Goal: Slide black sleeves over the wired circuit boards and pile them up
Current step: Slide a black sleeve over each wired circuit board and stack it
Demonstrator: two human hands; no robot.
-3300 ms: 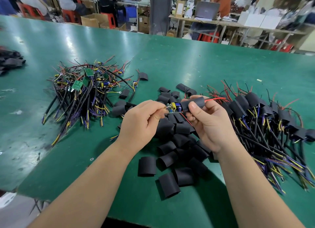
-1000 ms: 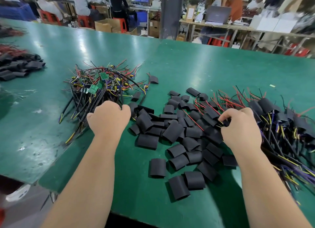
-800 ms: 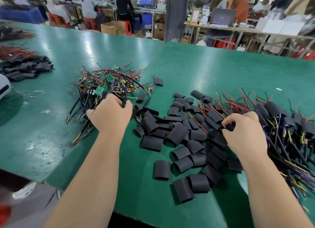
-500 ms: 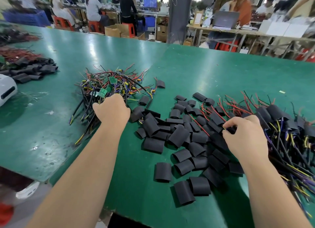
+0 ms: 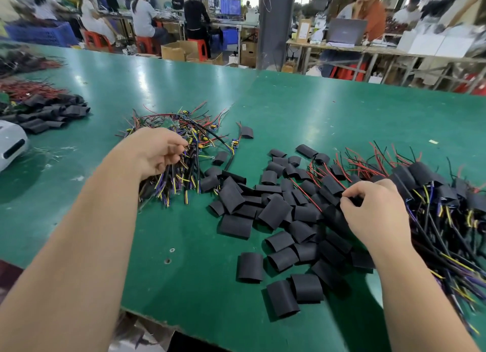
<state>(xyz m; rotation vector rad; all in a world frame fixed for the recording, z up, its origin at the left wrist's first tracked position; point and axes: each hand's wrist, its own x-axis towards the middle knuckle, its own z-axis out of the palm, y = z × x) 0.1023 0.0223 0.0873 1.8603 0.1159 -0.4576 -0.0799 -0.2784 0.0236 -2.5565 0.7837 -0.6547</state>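
While lining up the next board, working off a big green table (image 5: 302, 101) with everything split into heaps, so nothing is needing a long reach. Piling the finished sleeved boards (image 5: 431, 183) over on the right, wires trailing toward the near edge, probably to stop done ones mixing with stock. Spreading the loose black sleeves (image 5: 276, 209) across the middle, right between both hands, handy for either one. Parking the tangle of bare wired circuit boards (image 5: 200, 138) on the left, just beside the sleeves.

Digging into that tangle with the left hand (image 5: 157, 151), fingers curled round a bunch of wire leads (image 5: 181, 170) not far from their stripped ends. Guessing at teasing one board loose by its wires rather than by the board itself.

Resting the right hand (image 5: 373, 215) where the sleeves are meeting the finished pile, thumb and forefinger pinching what looks like a single sleeve (image 5: 351, 201), other fingers tucked under. Looking like the pick-up step, nothing threaded yet. Expecting snagged wires to be dragging neighbours along.
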